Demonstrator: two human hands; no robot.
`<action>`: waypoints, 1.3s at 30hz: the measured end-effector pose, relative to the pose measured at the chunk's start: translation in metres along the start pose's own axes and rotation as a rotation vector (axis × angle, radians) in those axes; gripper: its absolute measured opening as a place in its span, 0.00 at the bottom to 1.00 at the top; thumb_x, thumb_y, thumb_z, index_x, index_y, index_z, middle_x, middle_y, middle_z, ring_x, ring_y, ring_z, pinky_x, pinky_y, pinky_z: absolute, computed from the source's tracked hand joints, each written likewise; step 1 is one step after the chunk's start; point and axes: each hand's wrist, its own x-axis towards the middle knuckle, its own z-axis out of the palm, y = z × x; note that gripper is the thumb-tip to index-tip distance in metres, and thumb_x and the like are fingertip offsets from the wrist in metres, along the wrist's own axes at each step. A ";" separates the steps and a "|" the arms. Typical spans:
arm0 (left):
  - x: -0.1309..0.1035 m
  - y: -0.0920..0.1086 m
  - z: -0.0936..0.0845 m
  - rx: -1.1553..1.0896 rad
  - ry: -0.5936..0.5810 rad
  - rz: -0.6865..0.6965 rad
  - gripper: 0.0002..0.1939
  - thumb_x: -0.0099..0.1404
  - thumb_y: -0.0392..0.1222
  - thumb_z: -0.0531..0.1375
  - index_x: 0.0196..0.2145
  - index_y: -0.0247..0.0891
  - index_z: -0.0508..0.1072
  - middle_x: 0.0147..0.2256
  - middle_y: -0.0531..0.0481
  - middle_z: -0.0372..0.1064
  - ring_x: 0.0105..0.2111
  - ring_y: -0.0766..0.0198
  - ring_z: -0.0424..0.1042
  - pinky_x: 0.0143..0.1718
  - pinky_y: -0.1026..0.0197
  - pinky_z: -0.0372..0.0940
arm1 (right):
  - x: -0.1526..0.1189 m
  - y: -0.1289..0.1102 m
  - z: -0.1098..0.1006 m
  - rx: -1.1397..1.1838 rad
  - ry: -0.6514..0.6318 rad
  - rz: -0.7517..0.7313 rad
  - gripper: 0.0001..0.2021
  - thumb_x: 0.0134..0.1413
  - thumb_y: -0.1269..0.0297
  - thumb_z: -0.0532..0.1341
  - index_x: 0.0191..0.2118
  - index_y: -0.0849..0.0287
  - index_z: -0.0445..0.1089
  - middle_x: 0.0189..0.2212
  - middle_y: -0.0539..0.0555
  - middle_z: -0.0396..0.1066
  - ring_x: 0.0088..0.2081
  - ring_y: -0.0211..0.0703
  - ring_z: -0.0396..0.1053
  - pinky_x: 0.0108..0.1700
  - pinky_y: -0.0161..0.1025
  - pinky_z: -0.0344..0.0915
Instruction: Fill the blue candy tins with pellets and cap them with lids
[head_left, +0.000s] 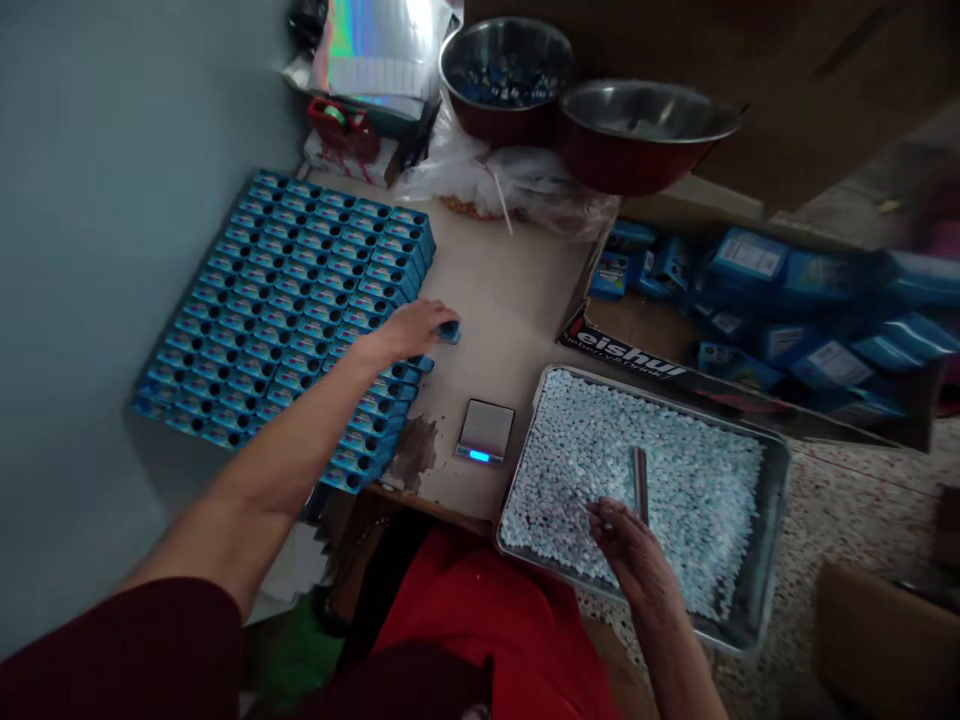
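My left hand [417, 328] is closed on a small blue box [448, 331] beside the right edge of the rows of blue boxes [277, 300]. My right hand [630, 545] hangs over a metal tray [778, 520] filled with small pale blue and white pieces [697, 480]; its fingertips are pressed together, and what they hold, if anything, is too small to name. A metal scoop [639, 483] rests on the pieces just above that hand. Between the boxes and the tray lies a small scale [487, 430] with a lit blue display and nothing on its plate.
A carton [630, 350] of blue packages stands behind the tray. Two metal bowls [506, 65] [641, 150] and a clear plastic bag [517, 190] sit at the back. A red tape dispenser [345, 130] is behind the boxes. The wall is on the left.
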 end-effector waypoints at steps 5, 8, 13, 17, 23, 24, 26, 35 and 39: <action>-0.011 -0.033 0.013 -0.007 -0.160 -0.064 0.27 0.66 0.41 0.58 0.63 0.38 0.66 0.55 0.39 0.69 0.53 0.51 0.71 0.55 0.54 0.63 | 0.008 -0.005 0.003 -0.608 0.143 -0.379 0.21 0.50 0.47 0.67 0.43 0.57 0.78 0.41 0.59 0.78 0.44 0.55 0.74 0.50 0.51 0.69; -0.031 -0.008 0.032 0.015 0.032 -0.156 0.26 0.69 0.41 0.54 0.63 0.40 0.67 0.58 0.37 0.67 0.59 0.47 0.66 0.61 0.44 0.58 | 0.020 -0.020 -0.007 -1.094 0.270 -0.735 0.22 0.57 0.48 0.57 0.45 0.60 0.78 0.45 0.65 0.76 0.47 0.61 0.71 0.54 0.57 0.63; -0.047 0.012 0.049 0.096 0.169 -0.189 0.29 0.68 0.31 0.50 0.64 0.48 0.65 0.65 0.40 0.59 0.70 0.46 0.49 0.66 0.32 0.45 | 0.032 -0.015 -0.052 -1.431 0.487 -0.791 0.23 0.60 0.53 0.50 0.48 0.62 0.74 0.42 0.69 0.75 0.43 0.63 0.71 0.49 0.56 0.63; -0.045 0.023 0.044 0.112 0.221 -0.177 0.30 0.70 0.37 0.54 0.68 0.48 0.60 0.69 0.39 0.52 0.72 0.42 0.41 0.67 0.32 0.41 | 0.037 0.012 -0.086 -1.231 0.370 -0.527 0.23 0.56 0.45 0.53 0.42 0.58 0.73 0.35 0.64 0.77 0.36 0.59 0.74 0.36 0.47 0.64; -0.048 0.166 0.065 -0.019 0.210 0.121 0.24 0.73 0.43 0.54 0.65 0.42 0.65 0.65 0.37 0.59 0.68 0.45 0.52 0.68 0.37 0.47 | 0.048 0.012 -0.089 -1.015 0.365 -0.494 0.26 0.50 0.38 0.56 0.38 0.58 0.75 0.35 0.61 0.78 0.36 0.57 0.74 0.37 0.45 0.64; -0.051 0.195 0.072 -0.049 0.158 0.219 0.23 0.73 0.42 0.53 0.63 0.43 0.66 0.65 0.38 0.59 0.68 0.46 0.52 0.67 0.37 0.48 | 0.045 0.007 -0.086 -0.982 0.374 -0.487 0.26 0.50 0.39 0.57 0.38 0.58 0.75 0.35 0.61 0.78 0.36 0.57 0.74 0.37 0.45 0.65; -0.059 0.242 0.085 -0.113 0.077 0.340 0.22 0.72 0.39 0.53 0.62 0.44 0.68 0.64 0.40 0.60 0.67 0.47 0.54 0.67 0.37 0.50 | 0.034 -0.006 -0.083 -0.938 0.423 -0.503 0.25 0.52 0.41 0.57 0.39 0.59 0.76 0.35 0.60 0.79 0.36 0.56 0.74 0.37 0.44 0.65; -0.024 0.222 0.086 -0.224 0.326 0.357 0.14 0.71 0.34 0.55 0.50 0.38 0.76 0.50 0.41 0.74 0.53 0.52 0.70 0.58 0.45 0.64 | -0.047 -0.048 -0.219 -0.870 0.468 -0.462 0.20 0.52 0.47 0.61 0.41 0.55 0.81 0.33 0.56 0.79 0.33 0.50 0.73 0.36 0.40 0.66; 0.064 0.218 0.010 -0.220 0.555 0.269 0.12 0.72 0.39 0.55 0.48 0.40 0.76 0.45 0.44 0.75 0.47 0.54 0.70 0.54 0.50 0.65 | -0.029 -0.016 -0.250 -0.669 0.417 -0.322 0.21 0.45 0.46 0.66 0.38 0.58 0.82 0.20 0.51 0.72 0.23 0.45 0.66 0.27 0.38 0.61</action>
